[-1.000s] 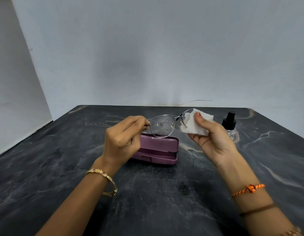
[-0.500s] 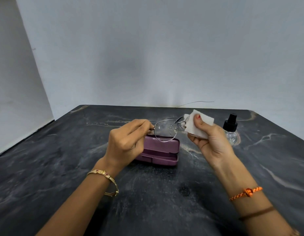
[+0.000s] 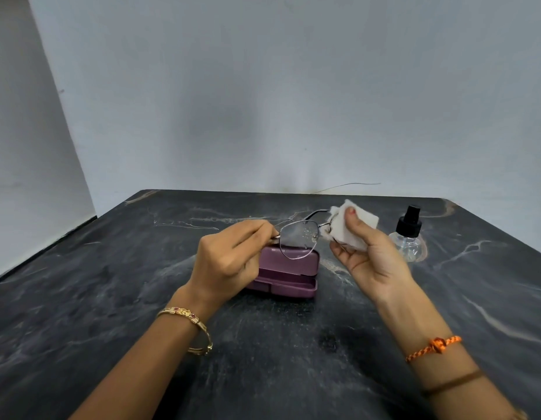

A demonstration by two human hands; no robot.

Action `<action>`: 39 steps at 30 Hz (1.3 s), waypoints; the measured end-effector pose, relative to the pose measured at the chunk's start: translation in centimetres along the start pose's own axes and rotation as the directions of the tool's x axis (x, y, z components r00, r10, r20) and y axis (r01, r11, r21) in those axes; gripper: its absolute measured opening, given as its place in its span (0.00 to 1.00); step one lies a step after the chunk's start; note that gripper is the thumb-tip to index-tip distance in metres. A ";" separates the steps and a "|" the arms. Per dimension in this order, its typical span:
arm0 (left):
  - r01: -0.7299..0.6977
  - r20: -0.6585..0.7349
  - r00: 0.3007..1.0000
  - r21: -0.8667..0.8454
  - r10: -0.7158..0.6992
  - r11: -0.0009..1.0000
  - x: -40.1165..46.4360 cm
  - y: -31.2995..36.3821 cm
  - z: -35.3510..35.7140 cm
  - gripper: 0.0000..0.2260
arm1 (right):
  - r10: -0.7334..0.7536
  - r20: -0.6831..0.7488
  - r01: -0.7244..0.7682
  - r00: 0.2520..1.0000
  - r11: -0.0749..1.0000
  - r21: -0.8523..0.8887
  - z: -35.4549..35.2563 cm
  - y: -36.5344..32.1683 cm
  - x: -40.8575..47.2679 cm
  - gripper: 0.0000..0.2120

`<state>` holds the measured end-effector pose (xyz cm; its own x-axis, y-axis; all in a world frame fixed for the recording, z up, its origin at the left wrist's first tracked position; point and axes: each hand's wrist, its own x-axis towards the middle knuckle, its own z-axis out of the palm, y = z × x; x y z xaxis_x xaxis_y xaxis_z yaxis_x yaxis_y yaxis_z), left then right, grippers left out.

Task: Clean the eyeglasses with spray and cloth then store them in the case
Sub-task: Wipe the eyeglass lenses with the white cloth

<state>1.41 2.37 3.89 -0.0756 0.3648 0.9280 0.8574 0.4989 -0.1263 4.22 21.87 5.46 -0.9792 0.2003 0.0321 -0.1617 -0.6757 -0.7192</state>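
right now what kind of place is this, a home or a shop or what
Hard to say: probably a bare tabletop set up for the job, not a shop. A dark marbled table stands in a corner of blank pale walls, holding only a purple case and spray bottle.

Thin metal-framed eyeglasses [image 3: 298, 237] are held in the air above the case, one lens wrapped in a folded white cloth [image 3: 352, 227]. The purple case [image 3: 289, 272] lies open on the table. A clear spray bottle [image 3: 409, 236] with black nozzle stands upright at right.

Both hands [image 3: 230, 259] [image 3: 372, 256] raised, fingers [image 3: 257, 230] pinched.
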 end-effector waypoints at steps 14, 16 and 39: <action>0.026 -0.048 0.998 -0.062 -0.029 0.998 0.1 -0.7 -0.2 0.06 | -0.119 0.063 0.133 0.991 0.936 -0.326 -0.8 -1.2 0.4 0.13; 0.041 -0.054 0.998 -0.051 -0.043 0.998 0.0 -0.7 -0.1 0.05 | -0.179 0.065 0.191 0.982 0.909 -0.369 -0.8 -0.9 0.4 0.12; 0.439 -0.426 0.737 -0.288 -0.525 0.851 1.0 -1.0 -0.9 0.10 | -0.056 0.013 0.057 0.998 0.991 -0.120 0.0 1.2 0.4 0.13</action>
<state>0.91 1.50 5.28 -0.2885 -0.3280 0.8995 0.8428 0.3588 0.4011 3.62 21.19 4.64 -0.9702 0.2285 0.0808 -0.2011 -0.5729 -0.7946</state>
